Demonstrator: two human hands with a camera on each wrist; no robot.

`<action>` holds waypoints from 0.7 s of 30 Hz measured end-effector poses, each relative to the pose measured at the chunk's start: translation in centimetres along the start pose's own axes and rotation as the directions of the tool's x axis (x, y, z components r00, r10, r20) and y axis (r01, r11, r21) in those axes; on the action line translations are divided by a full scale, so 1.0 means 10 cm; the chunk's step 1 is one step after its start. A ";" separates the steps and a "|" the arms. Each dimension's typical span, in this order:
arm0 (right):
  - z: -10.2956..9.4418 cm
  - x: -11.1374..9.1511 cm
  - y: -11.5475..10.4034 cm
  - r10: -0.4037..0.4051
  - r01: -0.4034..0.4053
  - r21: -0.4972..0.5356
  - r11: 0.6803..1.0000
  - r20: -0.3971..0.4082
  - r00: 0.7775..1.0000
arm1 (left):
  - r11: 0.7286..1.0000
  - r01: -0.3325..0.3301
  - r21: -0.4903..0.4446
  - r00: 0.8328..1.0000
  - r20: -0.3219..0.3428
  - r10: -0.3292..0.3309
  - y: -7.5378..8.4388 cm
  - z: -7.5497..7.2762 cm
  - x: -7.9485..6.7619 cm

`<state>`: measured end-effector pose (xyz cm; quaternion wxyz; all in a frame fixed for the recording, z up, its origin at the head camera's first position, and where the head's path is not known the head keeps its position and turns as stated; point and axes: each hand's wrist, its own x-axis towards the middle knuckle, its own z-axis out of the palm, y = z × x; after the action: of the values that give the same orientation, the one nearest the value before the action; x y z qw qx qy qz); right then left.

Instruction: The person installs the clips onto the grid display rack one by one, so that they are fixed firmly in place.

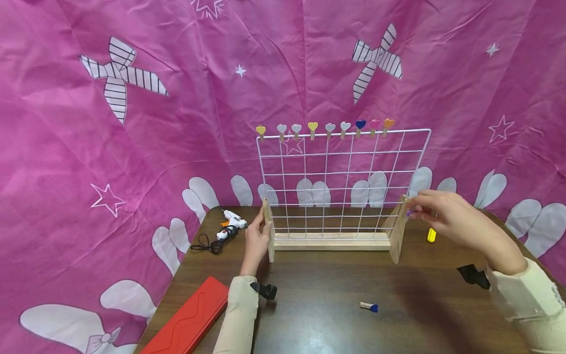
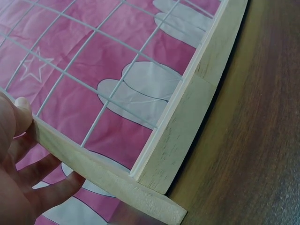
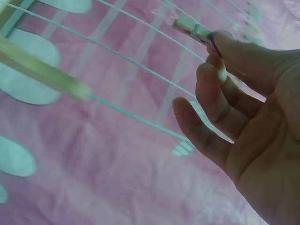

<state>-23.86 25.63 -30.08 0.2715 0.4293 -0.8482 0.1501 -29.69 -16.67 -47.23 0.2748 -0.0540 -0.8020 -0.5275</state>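
Observation:
A white wire grid (image 1: 338,174) stands upright in a wooden stand (image 1: 331,244). Several small clothespins with coloured hearts (image 1: 312,129) are clipped in a row along its top wire. My left hand (image 1: 257,239) holds the stand's left side piece (image 2: 79,159), thumb on one face and fingers on the other. Beside the right side piece (image 1: 398,236), my right hand (image 1: 446,214) pinches a small wooden clothespin (image 3: 192,27) with a purple heart between thumb and fingertips. Its heart is mostly hidden by the fingers.
A clothespin with a blue heart (image 1: 369,307) lies at the table's front. Left of the stand are a glue gun (image 1: 233,219) with a black cord and a red case (image 1: 190,319). A yellow object (image 1: 431,235) lies right of the stand. Pink cloth (image 1: 177,123) hangs behind.

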 end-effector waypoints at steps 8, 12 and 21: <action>-0.43 0.48 0.01 0.077 -0.095 -0.129 0.987 -0.135 0.988 | 1.000 0.000 -0.012 1.000 0.001 0.000 -0.01 -0.01 -0.01; -0.61 0.73 0.06 0.089 -0.120 -0.163 0.979 -0.184 0.979 | 1.000 0.002 -0.014 1.000 0.001 -0.002 -0.03 -0.01 0.00; -0.77 1.11 0.21 0.089 -0.113 -0.147 0.983 -0.159 0.983 | 1.000 0.025 -0.005 1.000 0.015 -0.025 -0.03 0.00 0.01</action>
<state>-28.40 23.45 -17.40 0.3600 0.3503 -0.8550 0.1293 -29.89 -16.79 -47.47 0.2620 -0.0487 -0.8035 -0.5324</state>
